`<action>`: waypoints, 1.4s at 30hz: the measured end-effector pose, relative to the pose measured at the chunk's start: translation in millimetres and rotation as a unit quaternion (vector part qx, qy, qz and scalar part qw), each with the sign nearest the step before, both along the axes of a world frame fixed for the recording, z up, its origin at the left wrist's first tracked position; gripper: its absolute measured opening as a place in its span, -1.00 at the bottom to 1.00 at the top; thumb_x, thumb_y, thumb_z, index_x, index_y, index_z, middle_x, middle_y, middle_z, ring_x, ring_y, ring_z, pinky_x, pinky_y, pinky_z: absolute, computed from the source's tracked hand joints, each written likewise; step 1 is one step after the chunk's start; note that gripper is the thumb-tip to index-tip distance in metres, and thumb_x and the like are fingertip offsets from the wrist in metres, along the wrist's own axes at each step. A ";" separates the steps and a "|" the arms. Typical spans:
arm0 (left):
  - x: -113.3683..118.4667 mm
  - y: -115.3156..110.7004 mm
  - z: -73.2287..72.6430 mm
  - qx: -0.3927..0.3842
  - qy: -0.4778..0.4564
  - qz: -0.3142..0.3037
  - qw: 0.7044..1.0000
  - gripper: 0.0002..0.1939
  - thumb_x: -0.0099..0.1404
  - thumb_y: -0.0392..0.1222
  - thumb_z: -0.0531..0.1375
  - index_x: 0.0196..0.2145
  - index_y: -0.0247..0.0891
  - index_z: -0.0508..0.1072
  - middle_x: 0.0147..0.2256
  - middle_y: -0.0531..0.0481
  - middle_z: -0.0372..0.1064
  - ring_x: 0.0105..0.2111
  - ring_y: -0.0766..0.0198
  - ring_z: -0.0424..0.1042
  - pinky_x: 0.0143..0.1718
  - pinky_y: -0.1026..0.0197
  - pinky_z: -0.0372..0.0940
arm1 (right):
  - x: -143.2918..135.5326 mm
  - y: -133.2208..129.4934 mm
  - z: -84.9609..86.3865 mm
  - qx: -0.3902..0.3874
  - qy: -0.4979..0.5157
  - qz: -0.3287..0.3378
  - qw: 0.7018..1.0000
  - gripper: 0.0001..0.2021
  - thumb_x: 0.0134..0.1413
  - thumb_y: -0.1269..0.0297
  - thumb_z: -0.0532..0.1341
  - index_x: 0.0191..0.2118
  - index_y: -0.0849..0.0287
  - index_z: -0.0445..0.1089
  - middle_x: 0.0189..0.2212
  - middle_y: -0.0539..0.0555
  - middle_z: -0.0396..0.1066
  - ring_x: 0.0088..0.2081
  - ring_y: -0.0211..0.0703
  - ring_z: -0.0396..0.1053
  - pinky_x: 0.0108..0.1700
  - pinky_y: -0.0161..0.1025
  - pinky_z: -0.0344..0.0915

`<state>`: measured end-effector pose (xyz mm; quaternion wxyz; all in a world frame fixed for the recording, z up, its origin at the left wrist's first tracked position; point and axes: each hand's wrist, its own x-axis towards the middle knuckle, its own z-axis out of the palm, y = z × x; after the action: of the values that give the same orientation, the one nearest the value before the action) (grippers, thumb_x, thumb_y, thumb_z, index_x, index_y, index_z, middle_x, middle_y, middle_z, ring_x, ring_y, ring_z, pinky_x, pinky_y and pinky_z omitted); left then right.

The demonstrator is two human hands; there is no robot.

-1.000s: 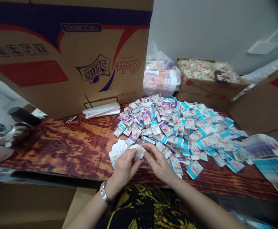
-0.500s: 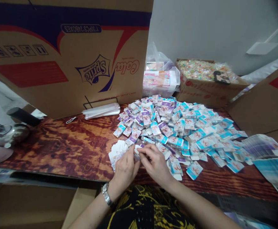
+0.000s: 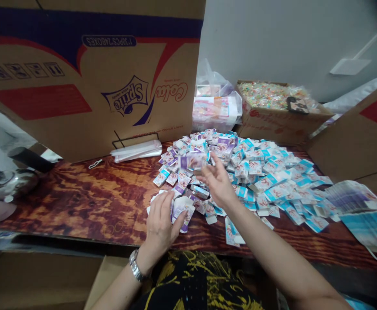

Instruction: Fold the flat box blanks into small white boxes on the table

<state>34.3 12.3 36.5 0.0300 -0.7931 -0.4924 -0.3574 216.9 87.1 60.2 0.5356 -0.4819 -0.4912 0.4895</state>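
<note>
My left hand (image 3: 160, 217), with a metal watch on its wrist, is curled over a fanned stack of flat white cartons (image 3: 152, 200) near the table's front edge. Beside its thumb, a purple-and-white flat carton (image 3: 183, 211) sticks out to the right. My right hand (image 3: 219, 181) is over the heap of small folded boxes (image 3: 266, 172), its fingers apart. A small purple-and-white box (image 3: 193, 160), blurred by motion, is just left of those fingertips and looks free of them. The heap's boxes are blue-and-white and purple-and-white, with a hand picture.
A large brown carton (image 3: 94, 86) stands at the back left, with clear plastic sleeves (image 3: 136, 150) before it. Behind the heap are a bagged pack (image 3: 216, 110) and an open box of wrapped sweets (image 3: 272, 97). More flat cartons (image 3: 366, 224) lie right; a metal kettle (image 3: 14, 185) stands left.
My right hand has moved from beside my left hand up and forward over the heap. A small purple box now shows in motion there. My left hand stays at the flat cartons.
</note>
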 end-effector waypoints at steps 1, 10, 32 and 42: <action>-1.3 -1.2 -2.5 -0.013 0.013 -0.013 1.000 -0.54 0.25 -0.21 0.15 0.08 -0.33 0.17 -0.07 -0.24 0.31 -0.03 0.04 0.28 0.00 -0.04 0.25 | 3.3 4.9 -0.5 0.000 0.000 -0.027 1.000 -0.33 0.17 0.11 0.09 0.29 -0.04 -0.27 0.01 0.15 0.26 -0.21 -0.20 0.43 -0.16 -0.16 0.39; 0.7 -14.1 -39.1 -0.162 0.196 -0.036 0.966 -0.80 0.28 -0.20 0.10 -0.13 -0.25 0.35 -0.24 -0.11 0.32 -0.22 0.12 0.29 -0.23 0.08 0.32 | 1.3 -48.8 -62.5 0.034 -0.490 0.162 0.856 -0.60 0.11 0.29 0.14 0.09 0.20 0.26 -0.12 0.21 0.40 -0.15 -0.02 0.40 -0.12 -0.15 0.29; 4.9 -1.1 -37.5 -0.155 0.024 -0.022 0.987 -0.43 0.22 -0.08 0.18 0.10 -0.34 0.09 -0.11 -0.24 0.29 -0.11 0.04 0.34 -0.14 0.03 0.33 | -2.9 -55.0 -39.3 0.098 -0.296 0.135 0.941 -0.68 0.19 0.30 0.11 0.06 0.15 0.22 -0.46 -0.03 0.39 -0.41 -0.24 0.37 -0.29 -0.32 0.28; 3.2 1.1 -25.2 -0.110 -0.030 0.022 0.993 -0.49 0.14 -0.24 0.18 0.03 -0.36 0.17 -0.15 -0.22 0.31 -0.12 0.06 0.33 -0.11 0.05 0.33 | -9.7 -69.3 -40.3 0.240 -0.406 0.090 0.877 -0.72 0.19 0.31 0.09 0.00 0.14 0.36 -0.08 0.22 0.34 -0.05 -0.02 0.32 -0.02 -0.07 0.29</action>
<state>37.5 13.3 11.4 -0.0639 -0.7694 -0.5469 -0.3238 207.1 17.9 19.9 0.3418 -0.4486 -0.8094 0.1640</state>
